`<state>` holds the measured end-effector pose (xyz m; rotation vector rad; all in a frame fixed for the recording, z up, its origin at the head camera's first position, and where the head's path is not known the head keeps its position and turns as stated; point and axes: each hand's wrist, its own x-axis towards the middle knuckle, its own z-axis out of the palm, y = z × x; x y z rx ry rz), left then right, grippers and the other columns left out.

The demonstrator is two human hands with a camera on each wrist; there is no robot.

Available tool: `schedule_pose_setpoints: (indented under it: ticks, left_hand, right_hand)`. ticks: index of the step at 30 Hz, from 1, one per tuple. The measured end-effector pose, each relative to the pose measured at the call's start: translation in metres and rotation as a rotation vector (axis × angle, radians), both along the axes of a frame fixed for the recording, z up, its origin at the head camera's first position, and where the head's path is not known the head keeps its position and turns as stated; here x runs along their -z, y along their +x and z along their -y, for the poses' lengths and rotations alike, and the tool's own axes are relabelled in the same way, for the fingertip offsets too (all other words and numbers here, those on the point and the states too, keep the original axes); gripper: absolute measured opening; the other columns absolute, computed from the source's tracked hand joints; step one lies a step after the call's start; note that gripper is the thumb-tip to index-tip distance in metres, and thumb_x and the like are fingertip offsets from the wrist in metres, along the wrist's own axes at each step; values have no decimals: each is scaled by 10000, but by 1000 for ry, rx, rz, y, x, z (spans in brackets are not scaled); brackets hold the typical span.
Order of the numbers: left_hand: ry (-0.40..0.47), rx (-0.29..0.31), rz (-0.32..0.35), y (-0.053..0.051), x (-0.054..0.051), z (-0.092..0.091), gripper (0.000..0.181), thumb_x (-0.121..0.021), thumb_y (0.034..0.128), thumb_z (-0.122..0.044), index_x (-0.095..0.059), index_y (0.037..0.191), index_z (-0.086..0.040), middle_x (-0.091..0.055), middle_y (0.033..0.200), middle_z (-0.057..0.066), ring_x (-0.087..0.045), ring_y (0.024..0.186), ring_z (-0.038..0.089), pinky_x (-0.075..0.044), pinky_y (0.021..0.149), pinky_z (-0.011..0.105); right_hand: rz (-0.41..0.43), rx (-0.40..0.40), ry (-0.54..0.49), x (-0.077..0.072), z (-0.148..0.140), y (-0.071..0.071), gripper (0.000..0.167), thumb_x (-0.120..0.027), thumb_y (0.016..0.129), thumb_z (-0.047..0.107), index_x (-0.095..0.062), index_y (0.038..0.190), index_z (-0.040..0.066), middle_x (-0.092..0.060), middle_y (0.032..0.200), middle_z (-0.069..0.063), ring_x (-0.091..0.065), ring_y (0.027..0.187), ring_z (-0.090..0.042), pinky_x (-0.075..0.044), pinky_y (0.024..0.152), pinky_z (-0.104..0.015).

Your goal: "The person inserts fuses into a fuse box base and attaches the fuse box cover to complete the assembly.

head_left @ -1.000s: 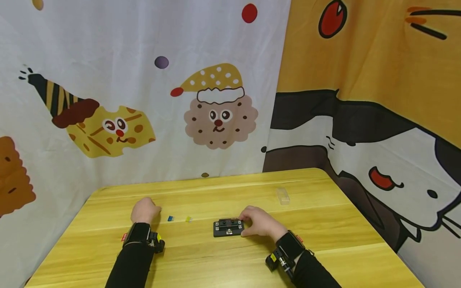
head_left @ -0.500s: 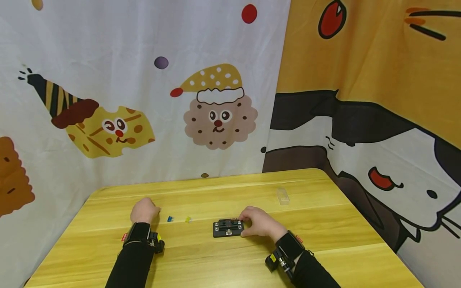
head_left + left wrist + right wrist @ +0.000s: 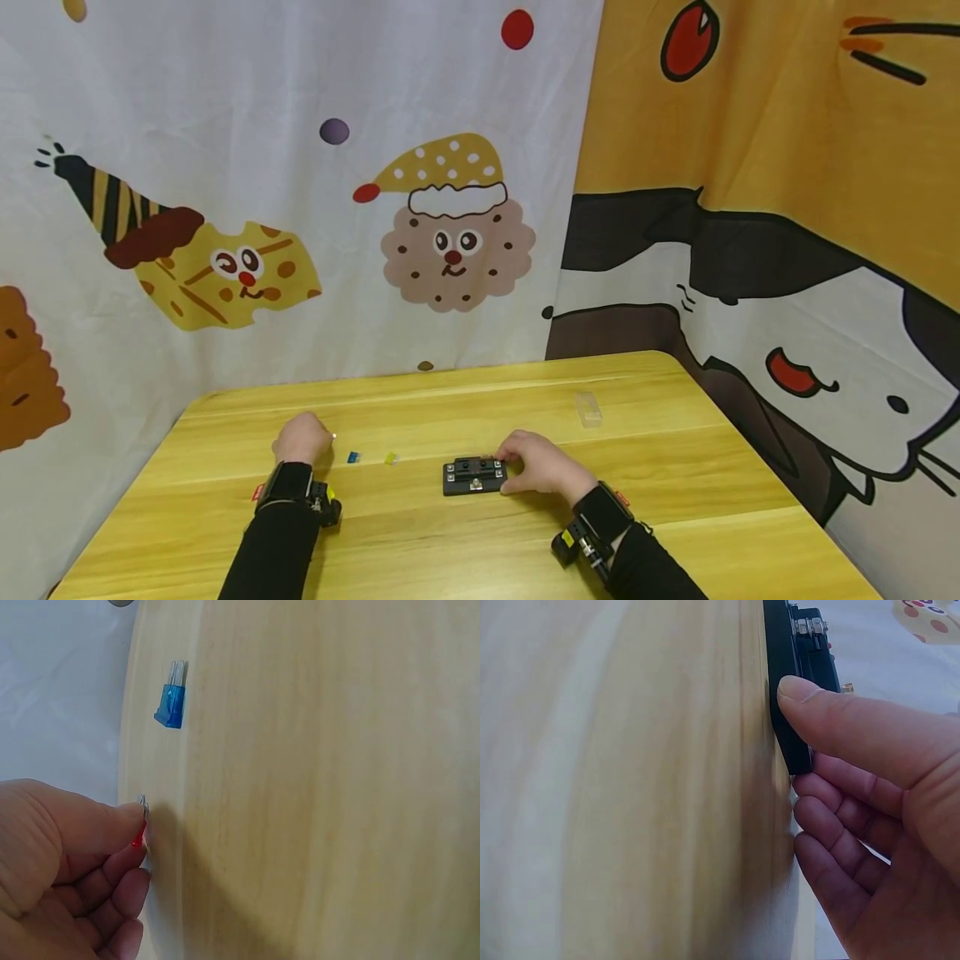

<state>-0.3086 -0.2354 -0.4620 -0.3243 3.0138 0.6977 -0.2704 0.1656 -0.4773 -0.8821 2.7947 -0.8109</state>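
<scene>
My left hand (image 3: 302,438) pinches a small red blade fuse (image 3: 139,838) between thumb and fingers, low over the table; its metal prongs stick out past the thumb in the left wrist view. On the wood beside it lies a blue blade fuse (image 3: 172,705), prongs pointing away from the hand. Farther right is a yellow blade fuse (image 3: 391,458). My right hand (image 3: 546,463) grips the right end of a black fuse block (image 3: 474,477) with metal screw terminals, which sits on the table. In the right wrist view, the thumb presses on the block's near edge.
A clear plastic box (image 3: 589,409) stands toward the back right of the wooden table (image 3: 450,550). Behind the table's far edge hangs a printed cloth (image 3: 300,350) with cartoon figures.
Both hands stay almost in place. A pale tip now shows at the left fingertips, where earlier it did not. The fuse block and the loose fuses have not visibly moved on the table.
</scene>
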Motion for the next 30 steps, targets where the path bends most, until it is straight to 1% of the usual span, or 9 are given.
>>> schedule_pose_setpoints:
  ticks: [5, 9, 16, 21, 25, 30]
  left_hand:
    - [-7, 6, -19, 0, 0, -1, 176, -697, 882, -142, -739, 892, 28, -702, 939, 215, -639, 856, 393, -491, 733, 558]
    - [-7, 15, -34, 2, -1, -1, 162, -708, 871, -126, -732, 867, 34, -700, 889, 196, -641, 808, 365, -512, 700, 535]
    - [2, 27, -64, 5, -1, 1, 151, -717, 856, -124, -730, 855, 26, -700, 882, 193, -646, 806, 364, -522, 697, 526]
    - [7, 38, -80, 7, -2, 1, 137, -722, 853, -120, -730, 795, 4, -698, 808, 154, -637, 733, 313, -529, 684, 497]
    - [21, 43, -100, 7, -1, 1, 124, -721, 843, -108, -712, 762, -16, -682, 768, 120, -620, 711, 287, -523, 678, 490]
    - [65, 32, -132, 6, 2, 3, 118, -723, 824, -97, -669, 790, 1, -653, 770, 116, -592, 716, 288, -499, 696, 474]
  right_hand:
    - [-3, -1, 2, 1, 0, 0, 416, -877, 749, 210, -682, 1098, 97, -591, 1032, 33, -563, 932, -157, -481, 877, -369]
    - [-2, -1, 1, 1, 0, 0, 418, -879, 746, 212, -681, 1096, 97, -596, 1032, 24, -562, 931, -156, -479, 880, -371]
    - [-5, -2, 3, 0, 1, 1, 422, -881, 741, 219, -683, 1093, 100, -602, 1044, 16, -570, 946, -166, -478, 895, -381]
    - [-4, 1, 4, 0, 0, 0, 418, -881, 742, 219, -683, 1091, 102, -598, 1042, 23, -568, 945, -164, -478, 892, -378]
    - [0, 1, 1, 0, 0, 0, 417, -880, 744, 216, -682, 1092, 100, -598, 1041, 23, -568, 945, -166, -479, 890, -377]
    - [-5, -2, 7, 0, 0, 0, 413, -878, 747, 218, -681, 1091, 102, -602, 1045, 20, -571, 951, -167, -478, 898, -379]
